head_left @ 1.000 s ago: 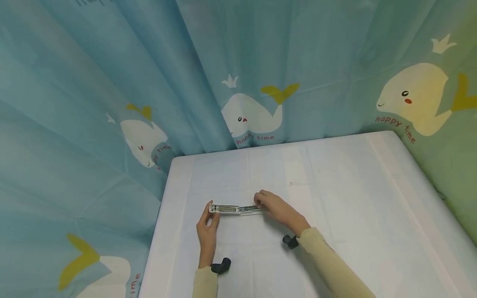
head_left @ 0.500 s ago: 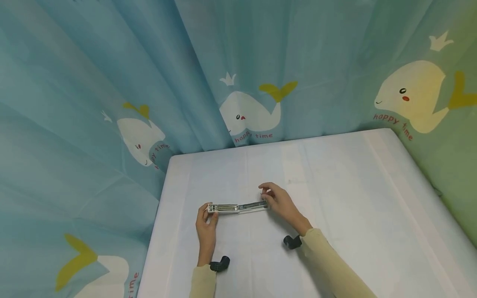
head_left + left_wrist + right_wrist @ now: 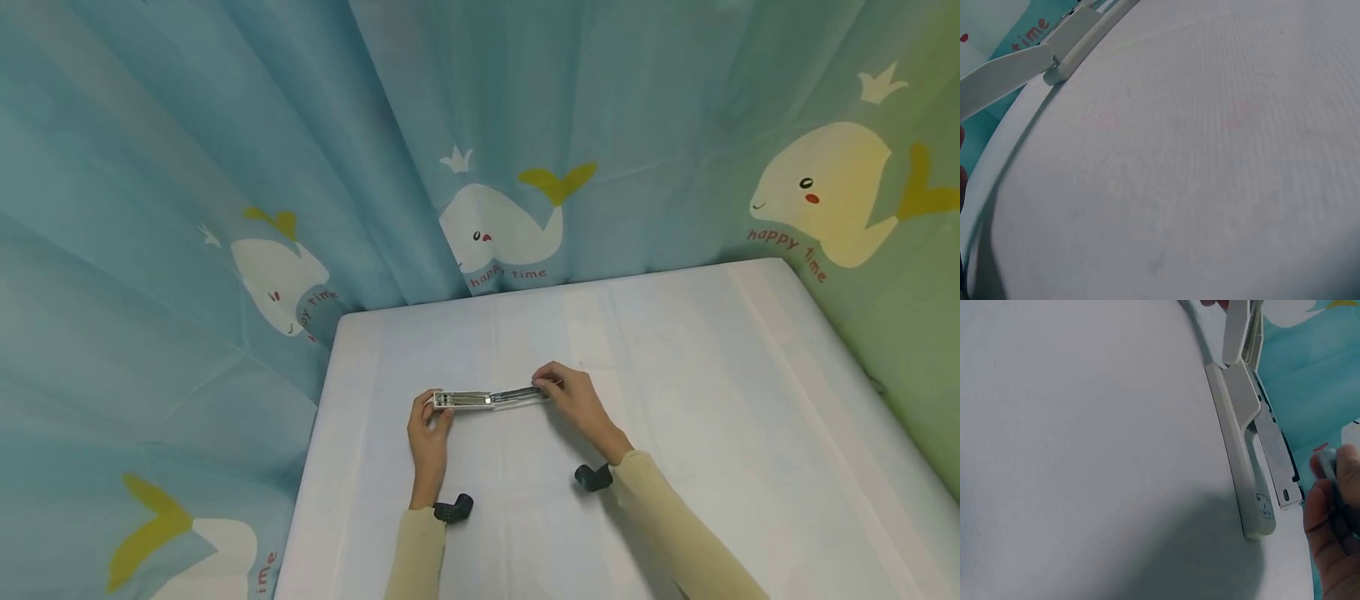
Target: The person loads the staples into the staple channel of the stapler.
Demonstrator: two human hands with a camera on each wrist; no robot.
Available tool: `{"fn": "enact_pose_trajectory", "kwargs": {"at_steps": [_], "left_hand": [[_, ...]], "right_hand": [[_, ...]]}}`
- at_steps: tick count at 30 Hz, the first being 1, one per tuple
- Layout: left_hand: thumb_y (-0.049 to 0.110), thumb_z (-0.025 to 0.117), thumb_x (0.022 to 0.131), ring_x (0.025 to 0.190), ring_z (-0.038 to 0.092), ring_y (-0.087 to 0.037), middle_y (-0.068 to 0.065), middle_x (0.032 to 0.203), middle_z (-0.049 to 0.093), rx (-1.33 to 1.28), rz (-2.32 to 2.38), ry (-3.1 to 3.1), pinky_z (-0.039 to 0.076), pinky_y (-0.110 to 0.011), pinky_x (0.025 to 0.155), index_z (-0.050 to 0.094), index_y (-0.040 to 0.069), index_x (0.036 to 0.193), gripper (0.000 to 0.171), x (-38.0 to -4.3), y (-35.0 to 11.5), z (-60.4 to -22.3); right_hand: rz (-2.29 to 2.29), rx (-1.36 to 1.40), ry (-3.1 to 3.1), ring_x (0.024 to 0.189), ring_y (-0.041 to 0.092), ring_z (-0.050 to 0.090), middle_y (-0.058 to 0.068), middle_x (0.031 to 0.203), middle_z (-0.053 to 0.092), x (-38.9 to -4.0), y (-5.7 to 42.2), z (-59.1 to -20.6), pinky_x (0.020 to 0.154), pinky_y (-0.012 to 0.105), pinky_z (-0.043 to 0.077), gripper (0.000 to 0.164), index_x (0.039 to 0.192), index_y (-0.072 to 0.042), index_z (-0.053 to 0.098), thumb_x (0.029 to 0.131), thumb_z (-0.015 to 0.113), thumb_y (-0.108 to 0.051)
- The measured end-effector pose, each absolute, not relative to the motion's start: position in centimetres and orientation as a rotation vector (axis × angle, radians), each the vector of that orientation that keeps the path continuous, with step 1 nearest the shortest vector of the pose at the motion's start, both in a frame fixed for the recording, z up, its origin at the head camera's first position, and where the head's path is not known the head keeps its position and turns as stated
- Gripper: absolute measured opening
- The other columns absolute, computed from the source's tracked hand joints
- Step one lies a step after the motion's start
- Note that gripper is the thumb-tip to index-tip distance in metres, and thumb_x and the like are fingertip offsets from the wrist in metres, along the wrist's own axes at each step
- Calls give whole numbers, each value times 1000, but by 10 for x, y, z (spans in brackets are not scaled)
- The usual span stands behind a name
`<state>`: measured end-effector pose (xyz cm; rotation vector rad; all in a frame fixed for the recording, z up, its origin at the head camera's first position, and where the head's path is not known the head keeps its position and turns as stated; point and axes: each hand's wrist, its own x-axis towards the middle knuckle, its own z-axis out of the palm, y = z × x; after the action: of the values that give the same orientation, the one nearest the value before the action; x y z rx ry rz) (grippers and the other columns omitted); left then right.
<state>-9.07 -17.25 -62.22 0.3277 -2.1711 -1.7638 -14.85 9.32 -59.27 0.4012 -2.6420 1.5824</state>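
A white stapler (image 3: 463, 401) lies opened out on the table in the head view, its cover swung back to the left and its metal magazine (image 3: 1277, 459) raised off the base (image 3: 1241, 481). My left hand (image 3: 430, 437) holds the end of the swung-back cover (image 3: 1004, 78) between thumb and fingers. Just beyond the magazine's right end, my right hand (image 3: 579, 406) pinches a small grey strip (image 3: 1327, 464) between thumb and fingers. That strip is blurred and partly covered by the fingers, so I cannot tell its exact kind.
A pale cloth covers the table (image 3: 675, 375). Behind it and along its sides hang blue-green curtains (image 3: 645, 167) printed with whales. Each wrist wears a black camera, the left one (image 3: 453, 508) and the right one (image 3: 592, 477) both close above the cloth.
My right hand has lifted off the magazine's end and moved slightly up and right. The magazine has risen from the base. My left hand and the stapler have shifted a little right and away.
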Motion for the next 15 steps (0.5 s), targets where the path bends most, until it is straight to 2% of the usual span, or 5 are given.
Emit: {"fn": "enact_pose_trajectory", "kwargs": {"at_steps": [3,8,15], "left_hand": [[-2,73,93,115,61,-4,-17,122,75,307,-1789,-2159,44,-20,102,62,6,135,44,-96,-169,-624],[-1,73,92,112,62,-5,-17,120,75,288,-1804,-2130,45,-14,94,64,7,132,42,-100,-164,-627],[-2,72,93,114,61,-2,-20,124,74,253,-1778,-2136,44,-13,97,62,4,135,44,-110,-156,-626]], "right_hand": [[1521,375,-2689,96,22,71,8,104,77,-150,96,-591,86,37,57,9,105,-7,77,98,72,-10],[1448,387,-2745,94,24,69,10,101,74,-149,98,-585,84,39,58,8,101,-4,79,95,74,-4],[1398,278,-2760,94,28,72,14,103,77,-153,95,-580,82,43,59,7,98,-4,76,91,75,-2]]}}
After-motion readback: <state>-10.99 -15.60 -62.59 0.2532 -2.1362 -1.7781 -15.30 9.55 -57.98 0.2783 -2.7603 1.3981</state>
